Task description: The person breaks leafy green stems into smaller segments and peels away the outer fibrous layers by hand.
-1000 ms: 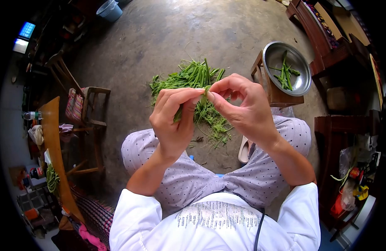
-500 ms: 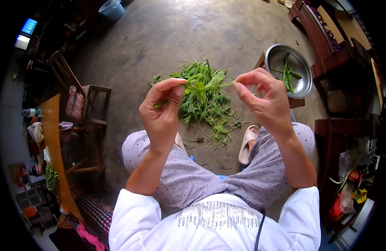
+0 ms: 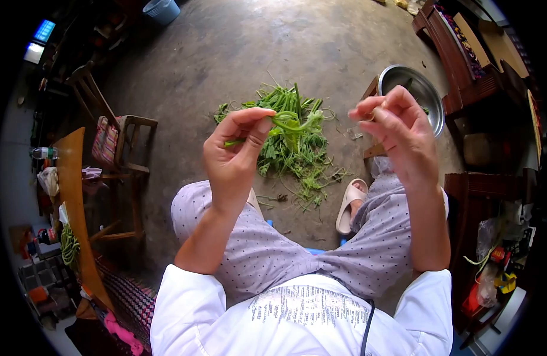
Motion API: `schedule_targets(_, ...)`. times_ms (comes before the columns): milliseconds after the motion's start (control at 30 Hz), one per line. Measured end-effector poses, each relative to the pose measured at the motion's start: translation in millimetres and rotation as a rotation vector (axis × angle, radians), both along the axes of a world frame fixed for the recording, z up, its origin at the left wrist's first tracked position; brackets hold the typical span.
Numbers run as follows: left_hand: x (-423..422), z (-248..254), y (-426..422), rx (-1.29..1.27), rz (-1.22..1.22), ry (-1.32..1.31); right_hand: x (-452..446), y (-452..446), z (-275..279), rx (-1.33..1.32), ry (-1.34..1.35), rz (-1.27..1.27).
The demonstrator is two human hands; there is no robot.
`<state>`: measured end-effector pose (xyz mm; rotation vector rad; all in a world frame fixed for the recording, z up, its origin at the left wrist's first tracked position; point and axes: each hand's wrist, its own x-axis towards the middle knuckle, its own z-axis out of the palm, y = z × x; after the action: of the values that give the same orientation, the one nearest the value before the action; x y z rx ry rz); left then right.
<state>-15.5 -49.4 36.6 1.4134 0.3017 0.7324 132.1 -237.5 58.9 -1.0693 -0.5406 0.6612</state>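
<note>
My left hand (image 3: 233, 157) pinches a green leafy stem (image 3: 292, 126) between thumb and fingertips; its lower end sticks out behind the palm, and its tip bends to the right. Apart from it, my right hand (image 3: 409, 139) is raised at the right with fingers curled toward the thumb. Whatever is between those fingertips is too small and blurred to make out. Below and between both hands, a pile of leafy green stems (image 3: 294, 157) lies on the concrete floor. A metal basin (image 3: 438, 110) is behind my right hand, which hides much of the greens inside.
The basin rests on a wooden stool (image 3: 371, 89). A wooden chair (image 3: 137, 121) and a table edge (image 3: 78, 196) are at the left. Dark wooden furniture (image 3: 448, 41) lines the right. A blue bucket (image 3: 162, 10) stands far back. My slippered foot (image 3: 350, 204) is beside the pile.
My right hand has come away from the stem's tip and moved right and slightly up, now in front of the basin. My left hand keeps the stem, whose tip now curves.
</note>
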Motion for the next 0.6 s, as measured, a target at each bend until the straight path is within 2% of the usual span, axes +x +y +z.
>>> schedule_targets(67,0,-2,-5,0.049,-0.033,0.028,-13,7,1,0.003,-0.031,0.000)
schedule_targets(133,1,0,-11,0.066,-0.043,0.027,-24,13,6,-0.107,-0.147,0.028)
schedule_targets(200,2,1,-14,0.198,-0.020,0.029,-32,20,2,-0.211,-0.343,-0.001)
schedule_targets(233,2,-1,-14,0.231,-0.016,0.037,-36,23,3,-0.290,-0.527,-0.074)
schedule_targets(267,2,-2,-15,0.231,-0.017,0.037,-39,24,3,-0.291,-0.526,-0.074)
schedule_targets(333,3,-4,-17,0.290,0.001,0.025,-43,28,4,-0.358,-0.834,-0.190)
schedule_targets(600,4,0,-16,0.539,0.091,0.018,-48,35,2,-0.345,-0.934,-0.258)
